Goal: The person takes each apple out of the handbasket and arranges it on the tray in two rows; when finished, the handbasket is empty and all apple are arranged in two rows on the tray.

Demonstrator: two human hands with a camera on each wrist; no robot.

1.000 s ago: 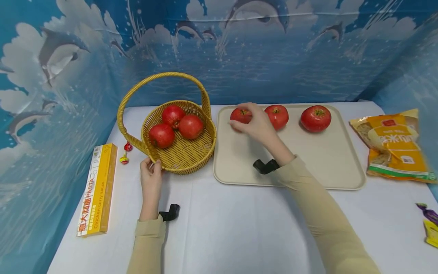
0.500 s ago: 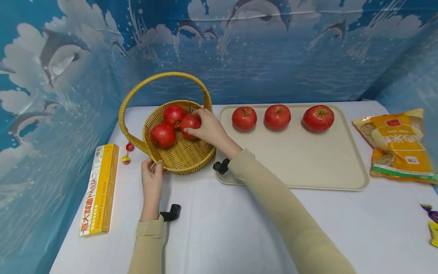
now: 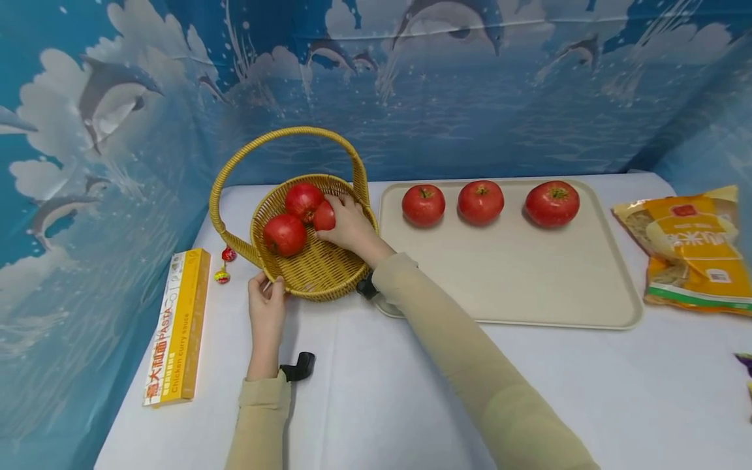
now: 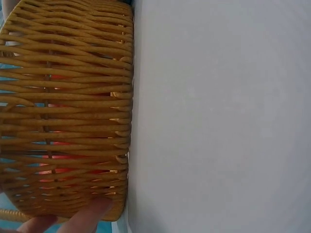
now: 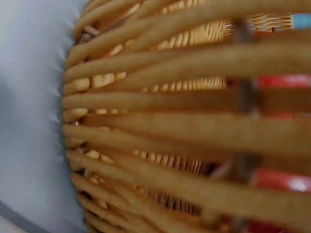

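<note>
A woven yellow basket (image 3: pixel 329 289) with a tall handle stands on the white table and holds three red fruits. My right hand (image 3: pixel 336 213) reaches into it, fingers curled round the right-hand red fruit (image 3: pixel 322 217). The other two fruits (image 3: pixel 303 199) (image 3: pixel 284 235) lie beside it. My left hand (image 3: pixel 268 285) grips the basket's near rim. The left wrist view shows the basket wall (image 4: pixel 68 107) with fingertips (image 4: pixel 85 219) on it. In the right wrist view the basket weave (image 5: pixel 170 126) fills the frame, red showing through the gaps. Three red fruits (image 3: pixel 423 204) (image 3: pixel 480 202) (image 3: pixel 552 203) sit in a row on a beige tray (image 3: pixel 517 274).
A yellow pasta box (image 3: pixel 176 326) lies at the left, with two small lollipops (image 3: pixel 225 264) near the basket. A yellow snack bag (image 3: pixel 690 251) lies right of the tray. A purple wrapper (image 3: pixel 745 358) shows at the right edge. A blue dolphin backdrop walls the table.
My right hand left the leftmost fruit on the tray, crossed left into the basket and closed round a fruit there. My left hand stayed on the basket rim.
</note>
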